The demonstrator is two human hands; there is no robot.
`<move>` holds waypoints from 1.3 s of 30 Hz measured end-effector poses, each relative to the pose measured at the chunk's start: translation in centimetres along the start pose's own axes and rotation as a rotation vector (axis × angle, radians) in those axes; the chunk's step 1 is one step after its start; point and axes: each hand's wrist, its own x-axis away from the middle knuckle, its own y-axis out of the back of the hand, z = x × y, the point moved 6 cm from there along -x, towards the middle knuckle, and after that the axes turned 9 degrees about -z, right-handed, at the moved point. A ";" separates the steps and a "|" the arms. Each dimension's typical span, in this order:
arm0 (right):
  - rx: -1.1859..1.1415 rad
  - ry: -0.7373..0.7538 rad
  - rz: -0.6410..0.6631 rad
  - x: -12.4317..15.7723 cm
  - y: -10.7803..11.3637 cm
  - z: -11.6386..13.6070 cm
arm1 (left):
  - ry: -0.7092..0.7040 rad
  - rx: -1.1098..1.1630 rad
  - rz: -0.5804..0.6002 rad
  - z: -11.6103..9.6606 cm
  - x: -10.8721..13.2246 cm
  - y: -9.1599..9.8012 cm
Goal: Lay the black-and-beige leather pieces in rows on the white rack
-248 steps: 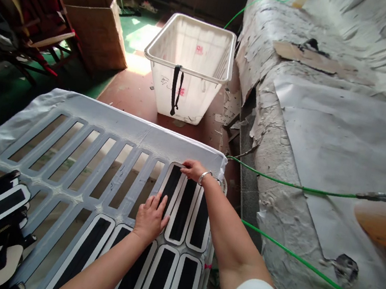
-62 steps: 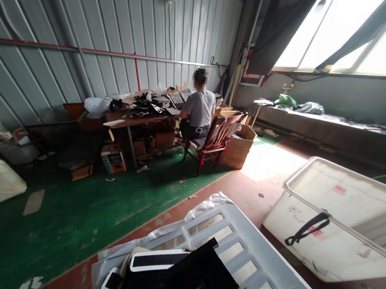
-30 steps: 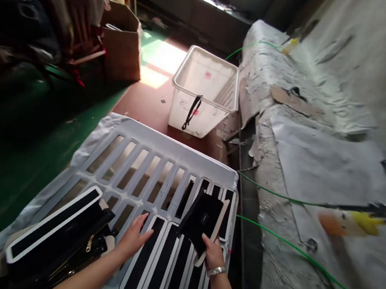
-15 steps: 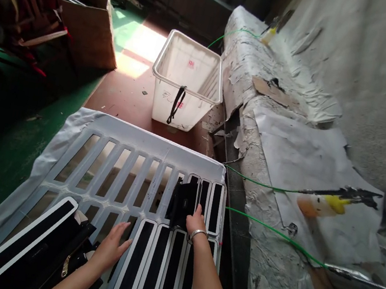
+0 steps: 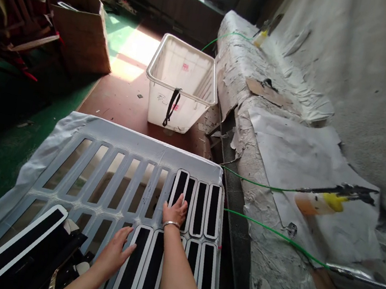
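Observation:
A white slotted rack lies flat before me, its right-hand slots filled with long black pieces edged in white. My right hand presses flat on the leftmost filled slot of the far row, fingers spread, a bracelet on the wrist. My left hand rests palm down on the near row, fingers on a black strip. Neither hand holds anything. A pile of black pieces sits at the rack's near left corner.
A white plastic bin with a black strap stands on the red floor beyond the rack. Cardboard boxes are at the far left. A paper-covered bench runs along the right, with green hoses and a spray tool.
My right hand has set the black piece it carried into the far-row slot and now presses on it. The left hand slid slightly forward onto the near row.

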 end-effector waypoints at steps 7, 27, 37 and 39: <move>-0.146 0.103 -0.163 1.2 -2.8 -1.6 | -0.045 0.007 0.022 -5.9 -5.5 -2.0; -0.503 0.051 -0.015 -2.6 -2.6 -5.2 | 0.217 -0.025 0.007 -8.7 -14.5 -9.4; -0.285 0.153 0.271 -5.1 -2.6 -7.2 | 0.220 -0.103 -0.077 -8.2 -14.8 -9.2; -0.286 0.154 0.302 -5.3 -3.0 -7.7 | 0.221 -0.120 -0.078 -8.1 -14.9 -9.2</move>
